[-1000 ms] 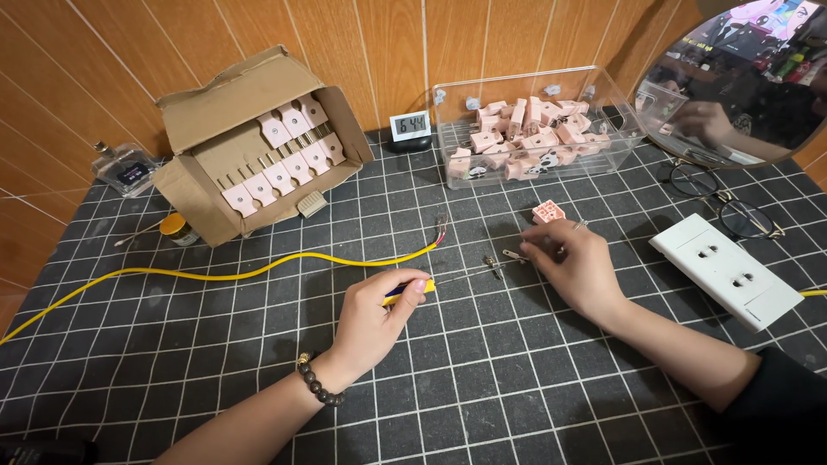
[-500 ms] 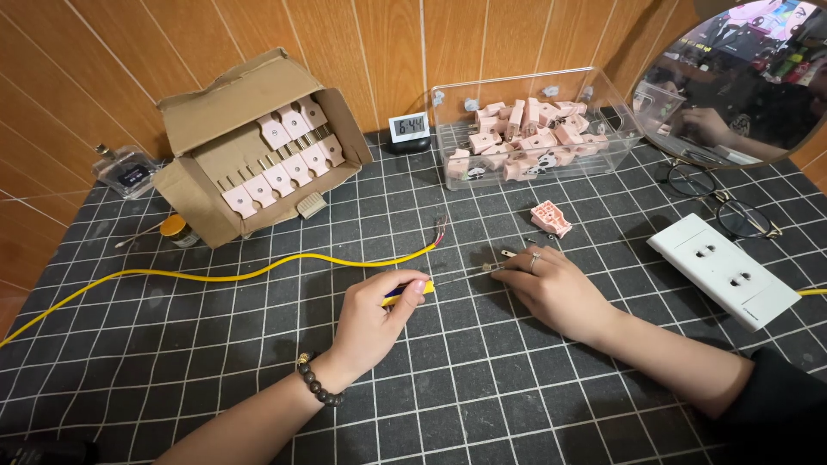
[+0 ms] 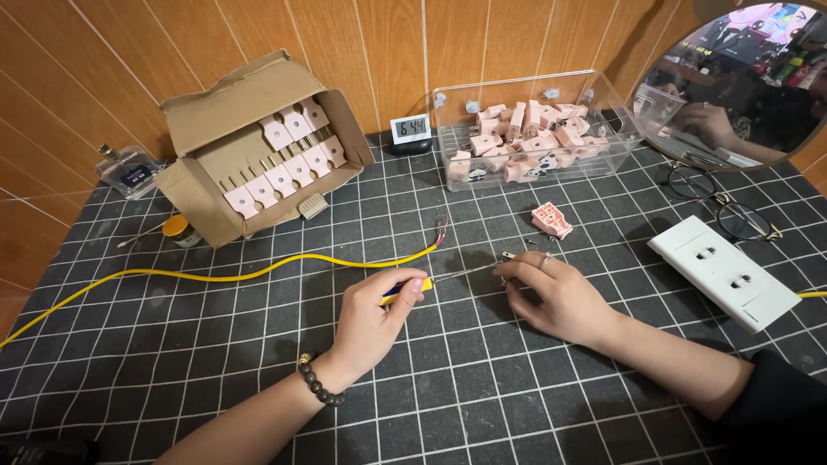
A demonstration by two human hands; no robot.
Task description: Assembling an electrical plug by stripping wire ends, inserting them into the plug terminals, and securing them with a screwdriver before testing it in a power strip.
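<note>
My left hand point(image 3: 370, 314) grips a yellow-handled screwdriver point(image 3: 412, 288), its thin shaft pointing right across the gridded mat point(image 3: 482, 379). My right hand point(image 3: 556, 297) rests on the mat, its fingertips pinching a small metal part point(image 3: 506, 257) at the screwdriver's tip. A pink plug piece point(image 3: 551, 220) lies loose just beyond that hand. A yellow cable point(image 3: 258, 274) runs from the left edge and ends in bare wires point(image 3: 441, 228) beyond both hands.
An open cardboard box point(image 3: 258, 146) of pink plugs stands at the back left. A clear bin point(image 3: 534, 138) of pink parts, a small digital clock point(image 3: 411, 131), a round mirror point(image 3: 741, 77), glasses point(image 3: 715, 202) and a white socket plate point(image 3: 724, 271) lie on the right.
My right hand has drawn back from the pink plug piece toward me and now meets the screwdriver's tip. My left hand has stayed almost still.
</note>
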